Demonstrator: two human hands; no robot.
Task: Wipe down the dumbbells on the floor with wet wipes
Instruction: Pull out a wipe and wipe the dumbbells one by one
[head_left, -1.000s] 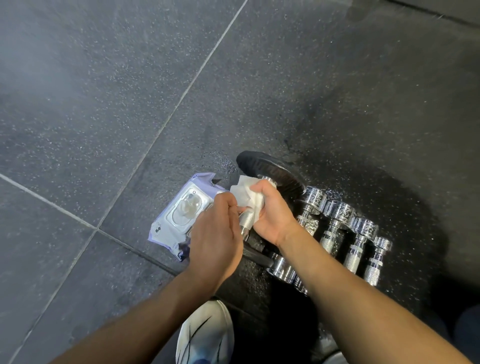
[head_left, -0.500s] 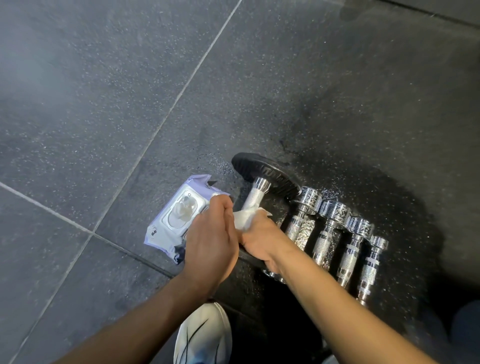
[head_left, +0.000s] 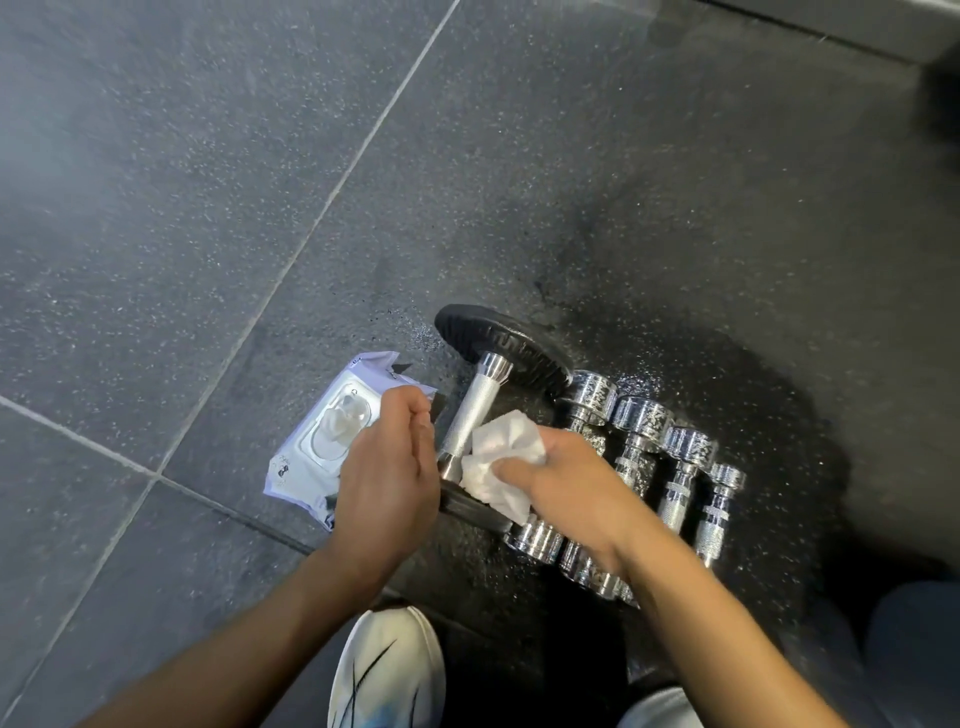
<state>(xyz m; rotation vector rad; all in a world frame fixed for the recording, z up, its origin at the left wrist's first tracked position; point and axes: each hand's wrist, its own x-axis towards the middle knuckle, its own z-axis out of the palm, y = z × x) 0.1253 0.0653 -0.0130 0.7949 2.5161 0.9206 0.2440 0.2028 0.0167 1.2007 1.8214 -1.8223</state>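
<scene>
A black-plated dumbbell with a knurled chrome handle lies on the dark rubber floor. My right hand presses a crumpled white wet wipe against the handle's near end and the near plate. My left hand sits just left of the handle with fingers curled, covering the near plate's left edge and steadying the dumbbell. Several small chrome dumbbells lie side by side to the right, partly hidden under my right forearm.
A lilac wet wipe pack with a wipe poking from its open lid lies to the left, half under my left hand. My white shoe is at the bottom. Pale floor seams cross the floor.
My right hand has slid the wipe down the handle from the far plate to the near end. The left hand has stayed at the near plate.
</scene>
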